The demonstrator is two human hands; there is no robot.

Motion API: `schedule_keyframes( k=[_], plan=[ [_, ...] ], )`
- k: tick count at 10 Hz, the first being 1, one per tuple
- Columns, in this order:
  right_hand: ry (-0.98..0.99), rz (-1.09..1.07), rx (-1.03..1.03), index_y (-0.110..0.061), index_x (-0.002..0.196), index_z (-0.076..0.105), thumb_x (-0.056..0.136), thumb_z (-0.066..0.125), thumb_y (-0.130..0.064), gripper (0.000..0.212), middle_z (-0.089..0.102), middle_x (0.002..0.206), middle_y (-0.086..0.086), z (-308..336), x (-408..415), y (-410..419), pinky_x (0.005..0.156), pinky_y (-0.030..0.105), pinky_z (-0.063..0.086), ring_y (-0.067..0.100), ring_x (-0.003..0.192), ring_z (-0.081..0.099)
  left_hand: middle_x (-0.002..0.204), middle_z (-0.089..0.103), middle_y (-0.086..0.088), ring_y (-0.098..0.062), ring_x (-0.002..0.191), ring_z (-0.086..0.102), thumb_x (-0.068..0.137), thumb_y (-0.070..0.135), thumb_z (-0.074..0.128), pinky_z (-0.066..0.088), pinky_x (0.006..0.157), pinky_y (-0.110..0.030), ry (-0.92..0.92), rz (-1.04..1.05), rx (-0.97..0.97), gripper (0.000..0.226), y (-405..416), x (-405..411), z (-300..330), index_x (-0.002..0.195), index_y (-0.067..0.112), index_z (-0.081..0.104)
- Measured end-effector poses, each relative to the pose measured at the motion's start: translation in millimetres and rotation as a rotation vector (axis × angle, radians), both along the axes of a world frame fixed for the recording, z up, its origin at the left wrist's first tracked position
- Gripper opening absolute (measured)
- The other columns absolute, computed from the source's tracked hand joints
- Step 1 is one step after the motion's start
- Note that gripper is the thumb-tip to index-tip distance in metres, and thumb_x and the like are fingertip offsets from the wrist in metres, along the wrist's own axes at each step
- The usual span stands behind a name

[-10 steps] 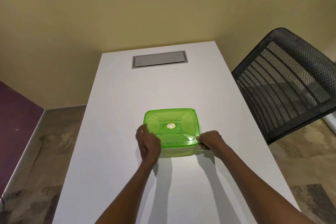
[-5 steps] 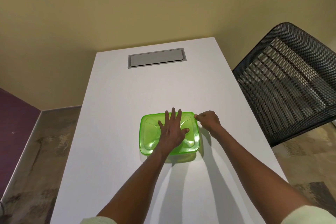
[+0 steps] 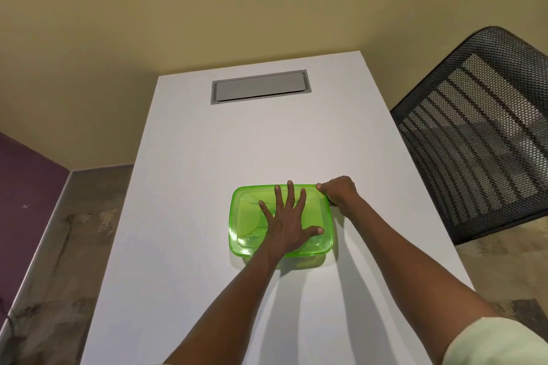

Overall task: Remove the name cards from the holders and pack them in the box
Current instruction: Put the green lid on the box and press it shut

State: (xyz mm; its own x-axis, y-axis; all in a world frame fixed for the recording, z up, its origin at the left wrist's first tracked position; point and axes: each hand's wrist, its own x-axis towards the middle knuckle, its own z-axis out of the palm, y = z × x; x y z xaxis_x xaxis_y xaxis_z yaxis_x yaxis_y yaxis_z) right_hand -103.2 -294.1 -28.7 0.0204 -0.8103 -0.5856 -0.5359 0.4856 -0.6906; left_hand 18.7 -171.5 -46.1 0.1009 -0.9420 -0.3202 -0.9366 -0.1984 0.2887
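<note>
A green box [image 3: 252,225] with its green lid [image 3: 246,249] on top sits on the white bench [image 3: 207,157], near the person. The left hand [image 3: 286,227] lies flat on the lid with its fingers [image 3: 290,195] straight and spread wide, and the right hand [image 3: 339,191] has its fingers curled around the far right corner of the lid. A black mesh chair [image 3: 474,133] stands to the right of the bench, and a gray flap [image 3: 261,87] is set in the far end of the bench.

Left hand [image 3: 286,224] lay flat on green box lid [image 3: 246,222]; right hand [image 3: 339,191] pinched its far-right corner, on white bench [image 3: 192,172].
</note>
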Motion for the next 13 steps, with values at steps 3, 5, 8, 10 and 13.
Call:
schedule_keyframes(
  k=[3, 5, 8, 10, 13],
  plan=[
    [0.037, -0.044, 0.064, -0.005, 0.069, 0.054, 0.079, 0.077, -0.021, 0.030, 0.055, 0.065, 0.009, -6.6, 7.4, -7.6, 0.046, 0.024, 0.042, 0.020, 0.051, 0.050, 0.158, -0.028, 0.001, -0.033, 0.144, -0.029, 0.073, 0.082, 0.043, -0.012, 0.102, -0.076, 0.008, 0.001, -0.018, 0.106, -1.0, 0.9, -7.1, 0.153, 0.031, -0.002],
    [0.036, -0.029, 0.071, 0.001, 0.081, 0.060, 0.077, 0.079, -0.016, 0.026, 0.060, 0.074, 0.014, -4.0, 8.5, -8.2, 0.075, 0.044, 0.058, 0.027, 0.068, 0.060, 0.159, -0.027, 0.001, -0.032, 0.145, -0.028, 0.074, 0.081, 0.045, -0.011, 0.103, -0.075, 0.023, 0.002, -0.025, 0.105, 0.3, 1.0, -6.2, 0.153, 0.031, -0.001],
    [0.375, 0.361, -0.221, -0.001, 0.078, 0.065, 0.080, 0.055, -0.011, 0.015, 0.067, 0.080, 0.013, 24.3, 34.2, 0.2, 0.068, 0.029, 0.048, 0.034, 0.084, 0.063, 0.162, -0.005, -0.013, -0.028, 0.151, -0.004, 0.097, 0.041, 0.046, -0.001, 0.122, -0.048, 0.103, 0.304, -0.296, 0.070, 24.2, 24.8, 0.9, 0.153, 0.010, 0.016],
    [0.227, 0.612, -0.492, -0.007, 0.094, 0.074, 0.088, 0.062, -0.024, 0.022, 0.071, 0.102, 0.012, 29.5, 85.6, 19.0, 0.083, 0.034, 0.048, 0.030, 0.099, 0.063, 0.147, 0.039, -0.020, -0.036, 0.136, 0.034, 0.099, 0.017, 0.048, 0.036, 0.111, -0.045, 0.144, 0.836, -0.506, 0.045, 31.5, 57.6, 13.5, 0.140, 0.000, 0.043],
    [0.114, 0.842, -0.263, -0.008, 0.090, 0.073, 0.089, 0.062, -0.041, 0.034, 0.065, 0.078, 0.005, 14.7, 151.3, 27.2, 0.068, 0.029, 0.039, 0.021, 0.078, 0.054, 0.086, 0.070, -0.006, -0.031, 0.089, 0.062, 0.096, 0.049, 0.041, 0.050, 0.078, -0.037, 0.556, 1.213, -0.368, 0.047, 12.7, 89.8, 7.7, 0.082, 0.015, 0.070]
  ],
)
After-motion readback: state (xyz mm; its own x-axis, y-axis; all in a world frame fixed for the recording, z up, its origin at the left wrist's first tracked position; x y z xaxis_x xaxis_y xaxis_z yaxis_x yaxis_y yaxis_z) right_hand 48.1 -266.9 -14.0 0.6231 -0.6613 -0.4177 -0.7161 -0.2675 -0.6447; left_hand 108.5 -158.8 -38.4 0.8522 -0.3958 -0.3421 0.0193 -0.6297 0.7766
